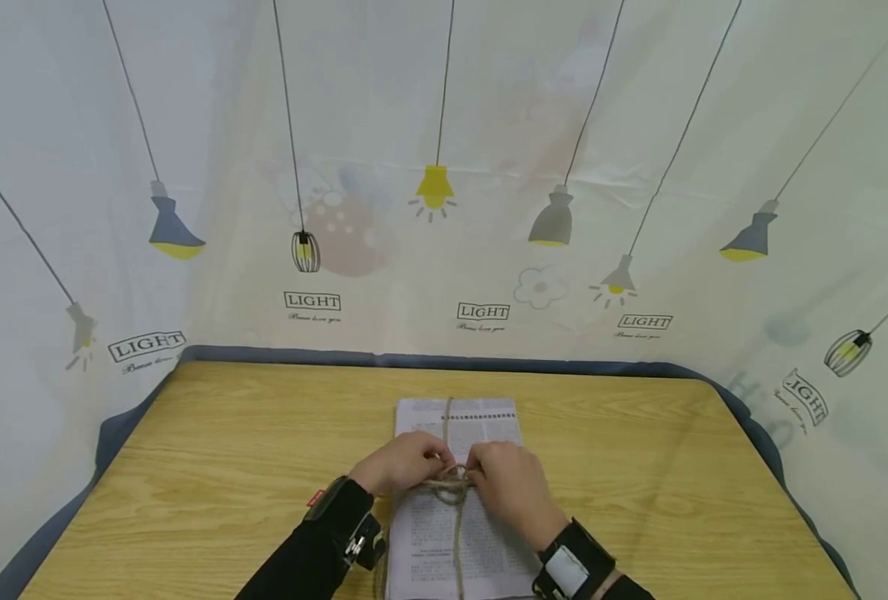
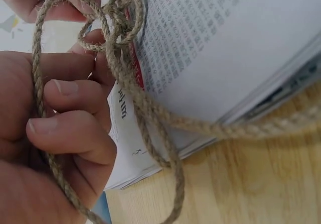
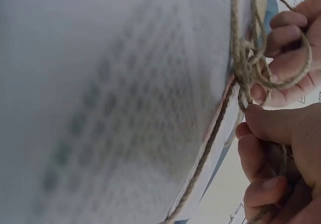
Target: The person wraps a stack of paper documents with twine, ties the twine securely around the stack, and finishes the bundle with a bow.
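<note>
A stack of printed paper sheets (image 1: 429,533) lies on the table, tied lengthwise and crosswise with brown twine (image 2: 143,101). Loose loops and a knot (image 1: 451,487) sit on top of the stack, between the two hands. My left hand (image 1: 402,462) has its fingers curled at the knot, and its fingertips pinch a small loop of twine. A longer loop of twine runs across that palm in the left wrist view. From the other side, my right hand (image 3: 286,153) pinches a strand right beside the knot between thumb and forefinger, with a tail of twine running through its curled fingers.
The wood-grain table (image 1: 264,450) stretches out on both sides of the stack. Behind it hangs a pale cloth (image 1: 384,275) printed with lamps, with a dark blue band along the table's edge. Both wrists wear black straps (image 1: 579,567) with devices.
</note>
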{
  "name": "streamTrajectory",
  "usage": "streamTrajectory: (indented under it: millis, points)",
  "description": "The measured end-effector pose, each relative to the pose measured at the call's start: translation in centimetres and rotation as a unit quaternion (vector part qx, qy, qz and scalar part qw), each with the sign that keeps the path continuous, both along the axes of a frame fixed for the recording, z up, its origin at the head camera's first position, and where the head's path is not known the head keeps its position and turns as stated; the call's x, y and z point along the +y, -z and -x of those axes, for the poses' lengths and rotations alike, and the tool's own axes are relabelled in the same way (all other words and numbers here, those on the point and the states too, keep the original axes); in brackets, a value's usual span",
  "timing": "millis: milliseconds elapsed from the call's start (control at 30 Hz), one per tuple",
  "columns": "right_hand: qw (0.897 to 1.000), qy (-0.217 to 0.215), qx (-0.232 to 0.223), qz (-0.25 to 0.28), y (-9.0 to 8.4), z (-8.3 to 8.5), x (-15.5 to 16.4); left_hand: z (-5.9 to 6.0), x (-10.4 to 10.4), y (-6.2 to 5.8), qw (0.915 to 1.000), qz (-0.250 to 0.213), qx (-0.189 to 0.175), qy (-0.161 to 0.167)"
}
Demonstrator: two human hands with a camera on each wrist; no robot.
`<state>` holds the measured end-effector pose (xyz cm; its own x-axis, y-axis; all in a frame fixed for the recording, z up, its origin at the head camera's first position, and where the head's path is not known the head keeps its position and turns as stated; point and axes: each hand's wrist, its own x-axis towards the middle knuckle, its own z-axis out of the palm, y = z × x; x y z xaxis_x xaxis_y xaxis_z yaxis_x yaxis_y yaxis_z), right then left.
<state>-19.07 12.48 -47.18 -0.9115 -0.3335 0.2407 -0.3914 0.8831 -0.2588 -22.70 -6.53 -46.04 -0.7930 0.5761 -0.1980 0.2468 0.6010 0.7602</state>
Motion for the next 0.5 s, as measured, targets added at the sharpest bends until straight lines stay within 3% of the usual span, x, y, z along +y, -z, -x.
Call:
streamTrajectory:
  millis: [233,500]
  points:
    - [0.999,-0.001,0.046,-0.018,0.5,0.0,-0.8,0.2,0.0,0.3,0.9999,-0.010,0.009,-0.007]
    - [0.999,0.024,0.029,-0.015,0.5,0.2,-1.3,0.1,0.2,0.2,0.9997,-0.015,0.018,-0.007]
